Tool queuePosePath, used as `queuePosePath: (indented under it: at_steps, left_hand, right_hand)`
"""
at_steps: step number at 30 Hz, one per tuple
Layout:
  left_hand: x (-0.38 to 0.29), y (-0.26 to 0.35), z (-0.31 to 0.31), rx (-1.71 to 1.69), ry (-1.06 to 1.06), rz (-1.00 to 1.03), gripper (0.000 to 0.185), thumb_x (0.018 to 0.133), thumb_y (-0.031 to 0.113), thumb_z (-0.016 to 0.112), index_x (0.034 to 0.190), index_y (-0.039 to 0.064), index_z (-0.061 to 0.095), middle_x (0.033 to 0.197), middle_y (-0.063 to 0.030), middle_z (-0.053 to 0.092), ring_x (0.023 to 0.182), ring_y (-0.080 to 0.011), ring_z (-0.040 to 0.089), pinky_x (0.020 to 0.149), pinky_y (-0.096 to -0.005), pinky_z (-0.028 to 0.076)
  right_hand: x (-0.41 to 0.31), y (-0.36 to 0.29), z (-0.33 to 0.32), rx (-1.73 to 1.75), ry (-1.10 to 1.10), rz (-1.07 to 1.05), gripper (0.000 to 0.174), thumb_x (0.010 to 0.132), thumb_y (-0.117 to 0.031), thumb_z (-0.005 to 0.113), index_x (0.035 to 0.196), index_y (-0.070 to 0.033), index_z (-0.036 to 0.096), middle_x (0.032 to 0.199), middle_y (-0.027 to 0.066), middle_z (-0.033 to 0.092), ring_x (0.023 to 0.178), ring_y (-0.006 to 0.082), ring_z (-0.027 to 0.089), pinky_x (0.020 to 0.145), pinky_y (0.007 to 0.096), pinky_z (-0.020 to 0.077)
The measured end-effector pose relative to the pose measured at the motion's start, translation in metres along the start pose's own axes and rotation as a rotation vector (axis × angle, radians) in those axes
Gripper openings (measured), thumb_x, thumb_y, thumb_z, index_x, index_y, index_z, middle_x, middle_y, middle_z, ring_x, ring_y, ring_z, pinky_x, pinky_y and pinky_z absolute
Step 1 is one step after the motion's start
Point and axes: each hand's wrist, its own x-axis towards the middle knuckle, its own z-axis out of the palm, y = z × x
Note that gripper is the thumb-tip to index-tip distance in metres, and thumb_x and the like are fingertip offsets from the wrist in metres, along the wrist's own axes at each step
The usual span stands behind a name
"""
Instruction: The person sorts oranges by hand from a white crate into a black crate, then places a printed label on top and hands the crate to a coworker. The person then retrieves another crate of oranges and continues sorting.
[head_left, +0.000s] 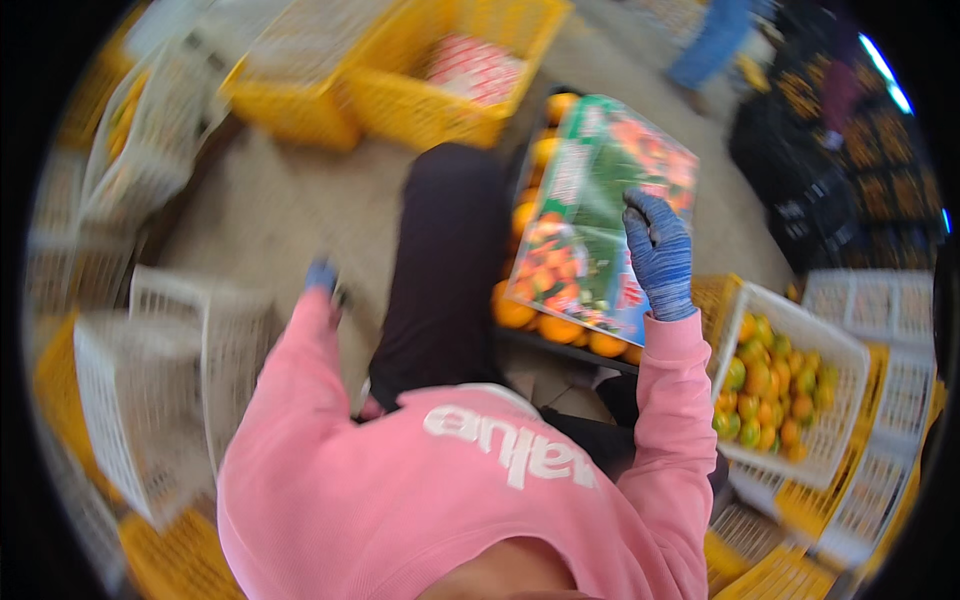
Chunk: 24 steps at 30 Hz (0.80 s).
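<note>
My right hand (660, 251), in a blue knitted glove, hovers over or rests on a glossy printed sheet (592, 217) with pictures of orange fruit. Its fingers are curled towards the thumb; whether they hold anything is unclear. The sheet lies tilted across a black crate (562, 352) of oranges (559, 328), which show along its left and lower edges. Out to the left hangs my left hand (321, 276), also gloved in blue, above the floor. It is blurred, and a small dark thing (342, 296) beside it cannot be made out.
Yellow plastic crates (420, 112) stand ahead, one with a red-and-white patterned item (476, 69). White crates (142, 405) are at left. A white crate (847, 420) of green-orange citrus (772, 382) sits at right. Another person's leg (709, 49) and black crates (874, 150) of fruit appear top right.
</note>
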Motion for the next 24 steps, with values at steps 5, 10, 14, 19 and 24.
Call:
queuePosePath:
  at_steps: [5, 10, 14, 19, 24]
  left_hand:
    - [0.023, -0.083, 0.078, -0.293, -0.212, -0.259, 0.079, 0.073, 0.031, 0.070, 0.140, 0.004, 0.037, 0.120, -0.0234, 0.058, 0.114, -0.0362, 0.055, 0.093, -0.0418, 0.047]
    - [0.033, 0.118, -0.079, -0.325, 0.123, 0.288, 0.064, 0.087, 0.031, 0.060, 0.136, -0.004, 0.040, 0.126, -0.0206, 0.055, 0.114, -0.0291, 0.056, 0.097, -0.0377, 0.043]
    - [-0.061, 0.333, -0.123, -1.212, 0.028, 0.923, 0.044, 0.097, 0.017, 0.050, 0.137, 0.000, 0.042, 0.126, -0.0105, 0.055, 0.115, -0.0160, 0.051, 0.099, -0.0307, 0.039]
    - [-0.143, 0.418, 0.014, -0.619, -0.150, 0.467, 0.061, 0.094, 0.048, 0.048, 0.133, 0.001, 0.046, 0.121, -0.0180, 0.059, 0.109, -0.0270, 0.057, 0.094, -0.0351, 0.045]
    - [-0.134, 0.393, 0.063, -1.331, -1.069, 0.088, 0.061, 0.094, 0.056, 0.042, 0.130, 0.008, 0.051, 0.118, -0.0098, 0.062, 0.101, -0.0209, 0.062, 0.091, -0.0350, 0.051]
  right_hand:
    - [-0.033, 0.068, -0.109, -0.253, 0.102, 0.351, 0.022, 0.090, -0.017, 0.060, 0.108, -0.005, 0.064, 0.103, 0.0168, 0.066, 0.092, 0.0286, 0.064, 0.083, 0.0320, 0.0492]
    - [-0.032, 0.119, -0.196, -0.519, 0.064, 0.384, 0.031, 0.090, -0.030, 0.056, 0.110, -0.007, 0.064, 0.109, 0.0178, 0.064, 0.100, 0.0346, 0.061, 0.088, 0.0367, 0.0471]
    - [-0.017, 0.202, -0.213, -0.613, 0.062, 0.620, 0.046, 0.091, -0.044, 0.047, 0.114, -0.007, 0.061, 0.114, 0.0210, 0.062, 0.106, 0.0384, 0.058, 0.092, 0.0403, 0.0448]
    - [-0.037, 0.280, -0.104, -0.052, 0.012, 1.161, 0.062, 0.090, -0.054, 0.039, 0.122, -0.004, 0.056, 0.121, 0.0254, 0.057, 0.110, 0.0397, 0.056, 0.094, 0.0415, 0.0428]
    - [-0.020, 0.314, -0.129, -0.159, -0.071, 0.902, 0.053, 0.089, -0.049, 0.047, 0.119, -0.007, 0.058, 0.110, 0.0164, 0.062, 0.091, 0.0311, 0.062, 0.072, 0.0420, 0.0507]
